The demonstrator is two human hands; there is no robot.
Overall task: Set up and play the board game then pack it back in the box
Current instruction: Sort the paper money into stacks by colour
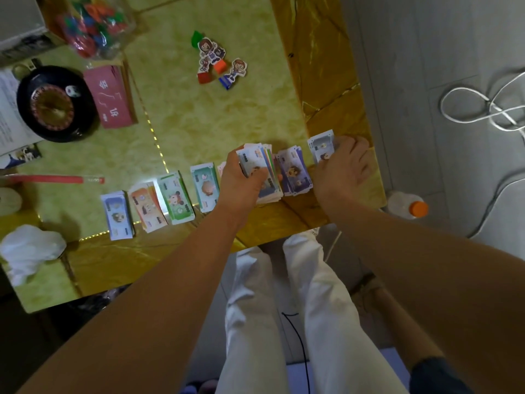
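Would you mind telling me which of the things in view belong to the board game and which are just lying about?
Game things: play money piles, the mixed stack in the left hand, a note in the right hand, character pawns, roulette wheel, red card deck, bag of coloured pieces.

Lying about: orange-capped bottle, white cable, crumpled white tissue.

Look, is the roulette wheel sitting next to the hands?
No, the roulette wheel sits far across the table from both hands, left hand and right hand.
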